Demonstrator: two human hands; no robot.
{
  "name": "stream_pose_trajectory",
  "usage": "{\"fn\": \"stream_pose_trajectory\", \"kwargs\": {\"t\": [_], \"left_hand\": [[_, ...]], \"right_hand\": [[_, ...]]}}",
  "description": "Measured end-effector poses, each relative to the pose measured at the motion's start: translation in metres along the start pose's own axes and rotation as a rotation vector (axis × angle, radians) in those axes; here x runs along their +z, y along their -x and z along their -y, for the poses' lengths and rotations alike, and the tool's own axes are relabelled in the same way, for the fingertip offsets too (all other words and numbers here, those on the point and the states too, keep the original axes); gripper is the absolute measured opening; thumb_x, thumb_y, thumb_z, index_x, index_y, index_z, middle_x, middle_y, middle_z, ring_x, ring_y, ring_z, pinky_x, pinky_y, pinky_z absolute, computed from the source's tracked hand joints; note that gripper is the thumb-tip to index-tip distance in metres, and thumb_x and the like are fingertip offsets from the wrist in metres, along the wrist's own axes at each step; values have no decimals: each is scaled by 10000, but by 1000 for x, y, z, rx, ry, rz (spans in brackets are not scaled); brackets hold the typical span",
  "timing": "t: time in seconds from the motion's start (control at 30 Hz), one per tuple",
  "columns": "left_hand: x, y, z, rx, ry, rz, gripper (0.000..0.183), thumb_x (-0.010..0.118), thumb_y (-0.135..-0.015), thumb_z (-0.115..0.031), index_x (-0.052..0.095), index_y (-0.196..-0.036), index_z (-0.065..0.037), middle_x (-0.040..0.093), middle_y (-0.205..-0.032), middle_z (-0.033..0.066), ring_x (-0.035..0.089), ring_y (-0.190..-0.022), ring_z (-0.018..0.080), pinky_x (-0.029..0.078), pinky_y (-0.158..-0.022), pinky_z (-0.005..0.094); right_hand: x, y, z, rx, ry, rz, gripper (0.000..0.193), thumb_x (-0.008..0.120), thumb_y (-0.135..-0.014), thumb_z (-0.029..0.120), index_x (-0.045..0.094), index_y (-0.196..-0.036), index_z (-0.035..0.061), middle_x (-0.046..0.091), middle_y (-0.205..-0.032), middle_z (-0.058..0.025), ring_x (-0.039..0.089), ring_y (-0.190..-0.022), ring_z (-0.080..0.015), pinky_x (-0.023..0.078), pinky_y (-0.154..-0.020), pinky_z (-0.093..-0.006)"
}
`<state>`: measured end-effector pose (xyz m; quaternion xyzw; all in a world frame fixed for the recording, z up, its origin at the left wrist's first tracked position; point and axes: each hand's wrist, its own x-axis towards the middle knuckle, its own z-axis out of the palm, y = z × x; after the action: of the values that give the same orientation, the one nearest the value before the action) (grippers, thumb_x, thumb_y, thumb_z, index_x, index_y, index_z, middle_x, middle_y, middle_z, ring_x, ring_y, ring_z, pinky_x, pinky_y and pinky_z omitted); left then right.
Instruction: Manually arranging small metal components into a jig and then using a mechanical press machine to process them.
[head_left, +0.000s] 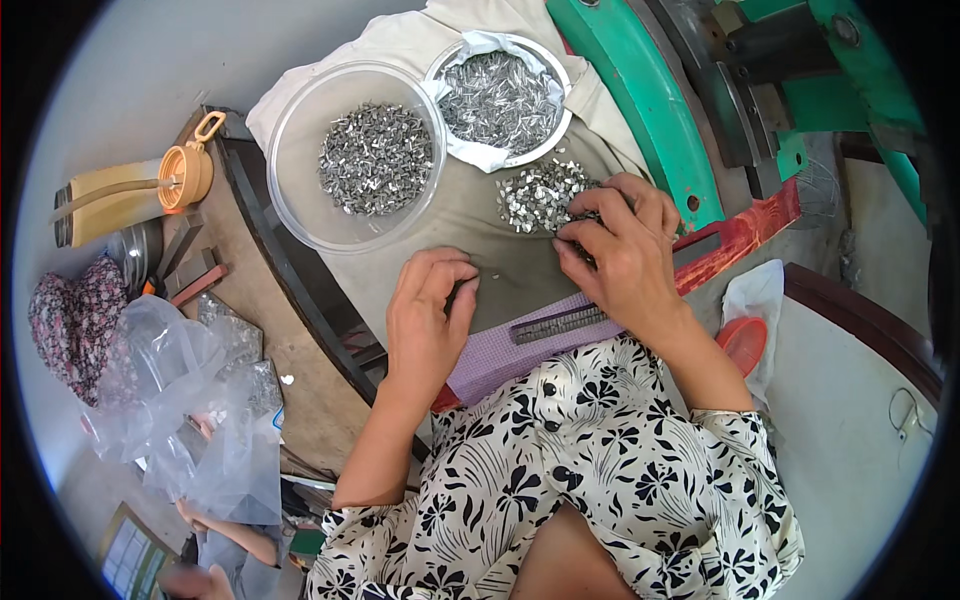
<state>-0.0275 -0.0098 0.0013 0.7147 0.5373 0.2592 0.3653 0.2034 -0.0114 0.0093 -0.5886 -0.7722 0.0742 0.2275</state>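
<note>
A loose pile of small silvery metal pieces (535, 198) lies on the olive-brown cloth (490, 270) in front of me. My right hand (632, 245) is at the pile's right side, fingers bent and closed over some of the pieces. To the left, my left hand (430, 315) rests on the cloth with curled fingers, its thumb close to the index finger. Whatever it may hold is hidden. Between the hands lies one tiny pale piece. Nearer to me, a dark grey ridged strip (560, 324) lies on a purple cloth (485, 372).
Beyond the hands stand a clear round tub (290, 205) of small grey metal pieces and a white bowl (562, 80) of thin silvery pins. Green machinery (640, 110) borders the right. Left, a wooden table (300, 345) holds plastic bags (235, 455) and an orange-lidded jug (185, 180). Another person's arm (235, 535) shows lower left.
</note>
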Motion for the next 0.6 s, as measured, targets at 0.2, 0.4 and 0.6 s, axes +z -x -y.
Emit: {"fn": "stream_pose_trajectory", "kwargs": {"t": [0.2,0.4,0.6], "left_hand": [[6,-1,-5,109,-138,-11,141,741,-765,8,664,-879,-22,623,-1022,85,598,-933,287,487,-800,372],[14,-6,-6,159,-223,-33,143,766,-740,-43,660,-835,-35,591,-967,62,564,-863,277,466,-754,395],[8,-9,-4,136,-190,1,128,740,-753,-15,667,-854,-47,586,-974,64,556,-863,276,467,-757,388]], "right_hand": [[1,5,0,6,-62,-4,148,797,-714,140,718,-837,117,651,-1070,21,519,-1143,-282,314,-967,-426],[-6,13,-5,2,-59,24,143,797,-717,130,709,-829,121,655,-1073,10,509,-1143,-286,312,-969,-423],[-17,50,-1,-103,-225,149,167,802,-703,181,728,-852,171,648,-1120,26,464,-1175,-304,317,-1015,-417]]}}
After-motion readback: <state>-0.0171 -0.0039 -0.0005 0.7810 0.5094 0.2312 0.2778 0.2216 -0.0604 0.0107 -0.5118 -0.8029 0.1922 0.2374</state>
